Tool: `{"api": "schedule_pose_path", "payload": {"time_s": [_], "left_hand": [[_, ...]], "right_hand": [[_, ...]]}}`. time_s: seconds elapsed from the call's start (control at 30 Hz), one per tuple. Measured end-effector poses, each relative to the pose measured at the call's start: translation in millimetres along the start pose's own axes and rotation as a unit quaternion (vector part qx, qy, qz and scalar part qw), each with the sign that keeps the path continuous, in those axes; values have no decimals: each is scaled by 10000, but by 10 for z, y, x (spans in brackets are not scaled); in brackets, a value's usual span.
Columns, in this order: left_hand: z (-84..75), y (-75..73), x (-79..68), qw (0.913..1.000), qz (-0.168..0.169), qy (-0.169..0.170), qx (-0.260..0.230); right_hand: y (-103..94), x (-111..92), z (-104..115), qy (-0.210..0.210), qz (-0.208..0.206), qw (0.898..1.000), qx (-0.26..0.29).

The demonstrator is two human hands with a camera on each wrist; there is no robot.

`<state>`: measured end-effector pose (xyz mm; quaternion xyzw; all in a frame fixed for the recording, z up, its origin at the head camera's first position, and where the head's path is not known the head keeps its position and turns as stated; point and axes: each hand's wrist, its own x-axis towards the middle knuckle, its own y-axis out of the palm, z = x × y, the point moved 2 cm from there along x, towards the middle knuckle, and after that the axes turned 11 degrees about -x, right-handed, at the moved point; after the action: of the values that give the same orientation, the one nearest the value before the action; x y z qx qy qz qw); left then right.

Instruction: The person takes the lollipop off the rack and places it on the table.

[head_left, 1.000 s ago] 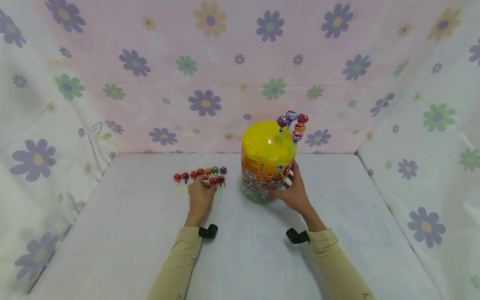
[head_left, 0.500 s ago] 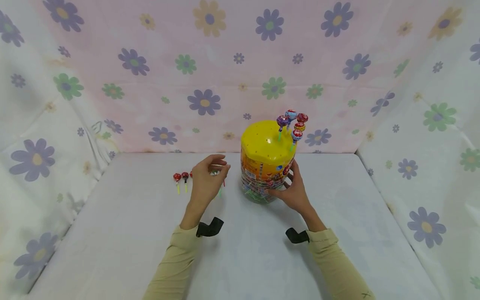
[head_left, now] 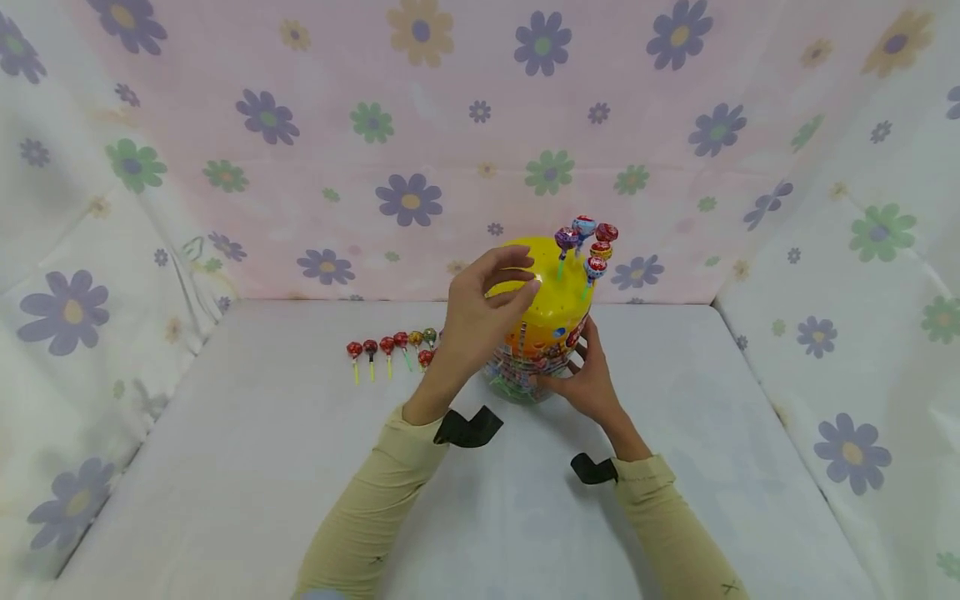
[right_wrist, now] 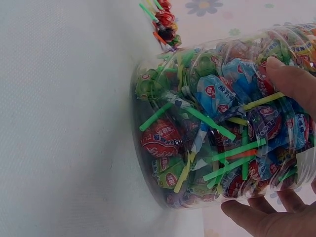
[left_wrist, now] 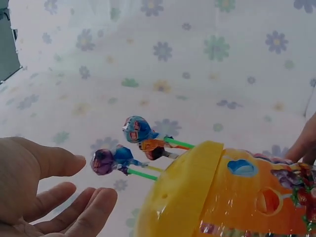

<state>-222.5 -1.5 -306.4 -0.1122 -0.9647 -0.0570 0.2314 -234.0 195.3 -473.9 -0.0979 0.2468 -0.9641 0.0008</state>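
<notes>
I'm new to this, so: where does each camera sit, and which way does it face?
Head: on the head, looking forward and down at the jar; left hand, right hand and sleeves show.
Left wrist: on that wrist, facing the yellow lid and lollipops; left hand shows, right hand partly.
Right wrist: on that wrist, facing the jar's side; right hand shows.
Both wrist views share the jar and right hand.

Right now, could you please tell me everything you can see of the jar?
The jar is round, clear and plastic-looking, with an orange printed label and a yellow lid. Wrapped lollipops show inside, and five more stick out of the lid. It stands upright on the table; the right hand grips its side.
</notes>
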Motion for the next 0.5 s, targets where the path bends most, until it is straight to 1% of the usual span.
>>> {"api": "schedule_pose_path", "payload": {"time_s": [0.07,0.13,0.33,0.37,0.5], "left_hand": [[7,76,83,9999,67,-54,-67],[23,144,160,9999,129,-72,-32],[106,288,335,9996,265,47,90],[118,305,355,9995,275,87,100],[147,364,415,9988,307,341,168]], "right_hand": [[-3,8,-1,10,3,10000,-3],[-3,16,-1,4,-10,10000,-7],[4,24,10,29,-14,10000,-65],[2,18,27,39,-3,10000,-40],[-46,-44,214,23,64,10000,44]]}}
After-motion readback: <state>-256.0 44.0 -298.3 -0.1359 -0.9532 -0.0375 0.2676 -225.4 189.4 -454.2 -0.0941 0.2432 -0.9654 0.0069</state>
